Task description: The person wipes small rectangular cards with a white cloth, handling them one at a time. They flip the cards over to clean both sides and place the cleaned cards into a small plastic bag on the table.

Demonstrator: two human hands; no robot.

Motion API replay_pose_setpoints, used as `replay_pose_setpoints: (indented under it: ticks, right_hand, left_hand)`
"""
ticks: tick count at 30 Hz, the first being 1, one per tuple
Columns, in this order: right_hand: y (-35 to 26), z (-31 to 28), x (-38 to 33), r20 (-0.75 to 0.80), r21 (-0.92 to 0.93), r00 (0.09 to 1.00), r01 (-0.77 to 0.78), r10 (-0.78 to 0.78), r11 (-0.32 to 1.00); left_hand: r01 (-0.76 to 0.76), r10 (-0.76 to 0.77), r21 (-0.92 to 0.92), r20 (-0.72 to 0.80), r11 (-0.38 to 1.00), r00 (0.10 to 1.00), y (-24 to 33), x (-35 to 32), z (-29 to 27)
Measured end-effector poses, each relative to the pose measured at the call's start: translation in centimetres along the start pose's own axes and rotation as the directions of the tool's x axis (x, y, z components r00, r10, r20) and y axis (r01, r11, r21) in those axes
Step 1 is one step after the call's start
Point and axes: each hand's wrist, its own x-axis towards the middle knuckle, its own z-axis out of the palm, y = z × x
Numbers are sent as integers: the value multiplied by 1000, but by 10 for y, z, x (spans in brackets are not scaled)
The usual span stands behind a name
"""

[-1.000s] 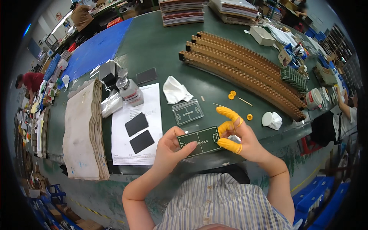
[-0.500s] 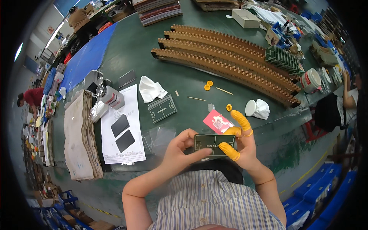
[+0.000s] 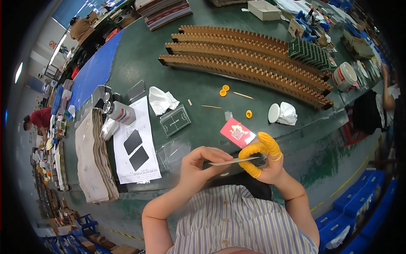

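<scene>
My left hand [image 3: 199,164] and right hand [image 3: 270,163] hold a thin card [image 3: 228,161] between them, just beyond the table's near edge. It is tilted almost edge-on, so its face hardly shows. Yellow finger cots cover the thumb and some fingers of my right hand, which pinches the card's right end. The left thumb and fingers grip the other end. Behind the right hand lies a pink card [image 3: 235,132] with a printed pattern. A small stack of dark green cards with white field lines [image 3: 176,122] sits to the left, beside clear plastic film [image 3: 175,153].
Slotted brown racks [image 3: 237,63] span the far side, with green cards [image 3: 311,54] standing in one. A metal bottle [image 3: 120,112], white cloth [image 3: 162,100] and paper sheet [image 3: 146,171] with black plates [image 3: 138,157] lie left. Loose finger cots [image 3: 248,114] and thin sticks [image 3: 243,95] lie ahead.
The green card has been tipped from face-up to nearly edge-on. My left hand has turned with it, and my right fingers have curled closer together around its end.
</scene>
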Motion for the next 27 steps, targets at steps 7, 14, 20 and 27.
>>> replay_pose_setpoints:
  ticks: [7, 14, 20, 27]
  right_hand:
    - [-3, -6, 7, 9, -111, 1000, 13, -12, 994]
    - [-4, -6, 5, -8, -165, 1000, 25, -27, 986]
    - [-1, -3, -3, -20, -160, 1000, -15, 12, 987]
    - [-3, 0, 1, 1, -173, 1000, 27, -27, 985]
  left_hand:
    - [-15, 16, 22, -41, 1000, 999, -7, 1, 1]
    - [-56, 58, 59, -39, 997, 998, -9, 2, -2]
    - [-108, 108, 91, 3, 990, 994, -9, -1, -5]
    - [-145, 146, 78, -7, 986, 989, -13, -4, -9]
